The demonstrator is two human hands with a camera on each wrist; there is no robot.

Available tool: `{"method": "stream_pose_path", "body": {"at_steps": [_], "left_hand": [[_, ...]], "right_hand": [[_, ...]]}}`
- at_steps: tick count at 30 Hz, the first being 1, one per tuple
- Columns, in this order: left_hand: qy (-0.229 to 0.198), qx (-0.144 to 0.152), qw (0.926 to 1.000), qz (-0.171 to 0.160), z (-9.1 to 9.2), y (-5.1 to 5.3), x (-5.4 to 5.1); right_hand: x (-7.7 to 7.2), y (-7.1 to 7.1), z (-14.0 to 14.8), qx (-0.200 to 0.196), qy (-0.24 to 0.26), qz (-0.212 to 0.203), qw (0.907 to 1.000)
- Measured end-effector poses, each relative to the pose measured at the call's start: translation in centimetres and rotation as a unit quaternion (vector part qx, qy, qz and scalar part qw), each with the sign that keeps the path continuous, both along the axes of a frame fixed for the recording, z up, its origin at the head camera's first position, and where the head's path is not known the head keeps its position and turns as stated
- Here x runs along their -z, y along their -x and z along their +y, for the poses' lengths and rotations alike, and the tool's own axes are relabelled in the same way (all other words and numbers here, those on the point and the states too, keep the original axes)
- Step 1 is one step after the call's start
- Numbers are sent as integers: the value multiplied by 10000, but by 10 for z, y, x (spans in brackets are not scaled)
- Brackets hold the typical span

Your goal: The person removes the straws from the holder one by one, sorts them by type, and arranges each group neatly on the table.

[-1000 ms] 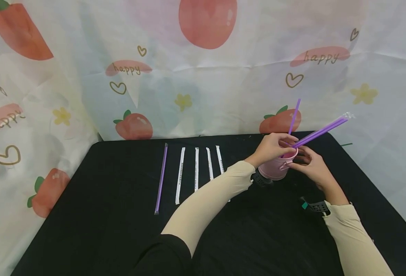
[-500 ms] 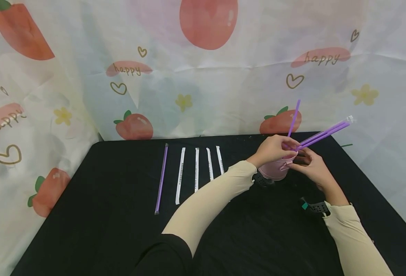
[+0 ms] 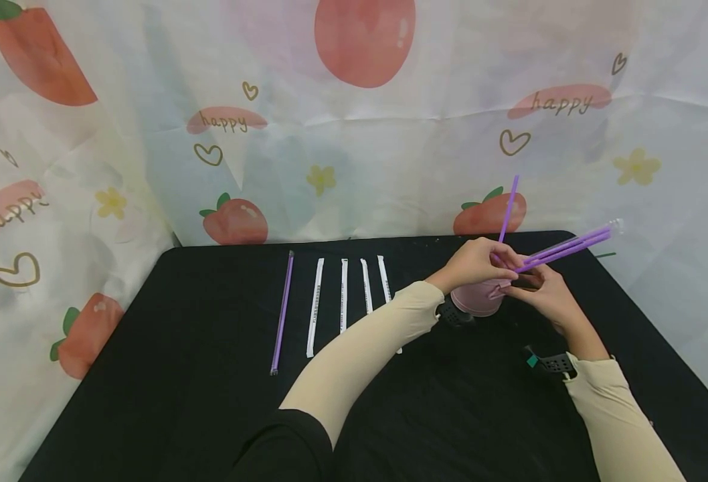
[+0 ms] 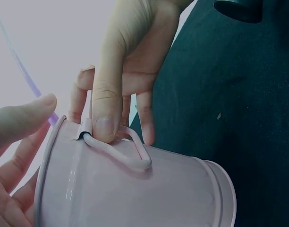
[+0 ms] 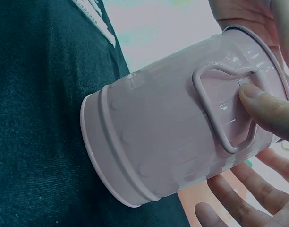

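Pink and glossy, the bucket [image 3: 477,299] was between three and four o'clock in the head view, its mouth covered by the left hand [image 3: 478,260]. That hand's fingers were bent at the rim; whether they pinched the purple sticks [image 3: 571,250] could not be told. Those leaned toward two o'clock, clear ends blurred, lower ends hidden; another, the upright stick [image 3: 508,211], pointed to twelve. The right hand [image 3: 543,294] held the bucket, thumb pressed by the wire handle [image 4: 140,164], other fingers spread behind the wall. At the bucket's nine o'clock, white strips [image 3: 314,308] lay on the black worktop [image 3: 179,368], some partly covered by the left sleeve [image 3: 366,348]; beyond them lay a purple length [image 3: 282,314]. A dark object [image 4: 240,9], cut off at one o'clock in the left wrist view, was unidentifiable.
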State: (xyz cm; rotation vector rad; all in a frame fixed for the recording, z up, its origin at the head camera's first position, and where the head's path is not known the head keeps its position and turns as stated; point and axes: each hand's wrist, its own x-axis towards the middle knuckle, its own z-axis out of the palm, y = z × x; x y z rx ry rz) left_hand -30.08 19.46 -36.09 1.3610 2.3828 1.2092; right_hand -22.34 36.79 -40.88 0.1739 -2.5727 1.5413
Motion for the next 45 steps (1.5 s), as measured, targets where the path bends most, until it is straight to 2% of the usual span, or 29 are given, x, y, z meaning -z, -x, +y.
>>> {"method": "stream_pose_path", "body": {"at_steps": [8, 15, 22, 27, 31, 35, 37, 39, 45], "left_hand": [[-105, -43, 9999, -53, -1, 1, 0], [-464, 13, 9975, -528, -2, 4, 0], [-645, -7, 9964, -548, 1, 3, -1], [-761, -107, 9939, -786, 5, -1, -1], [-1147, -187, 9905, -736, 4, -2, 2], [-1457, -397, 9867, -603, 3, 2, 4], [-1597, -535, 9838, -619, 1, 4, 4], [-1817, -615, 9786, -739, -3, 1, -2], [-2594, -645, 9524, -1467, -8, 9, -6]], "right_hand": [[0, 1, 0, -73, -106, 84, 9999], [0, 2, 0, -64, -131, 34, 9999], [-2, 2, 0, -43, -252, -93, 9996], [-1, 3, 0, -23, -317, -127, 9994], [0, 4, 1, -43, -249, -62, 9997], [1, 4, 0, -28, -180, -15, 9998], [2, 4, 0, -15, -178, -4, 9998], [2, 5, 0, -8, -214, -9, 9998], [2, 4, 0, 23, -264, -3, 9996]]}}
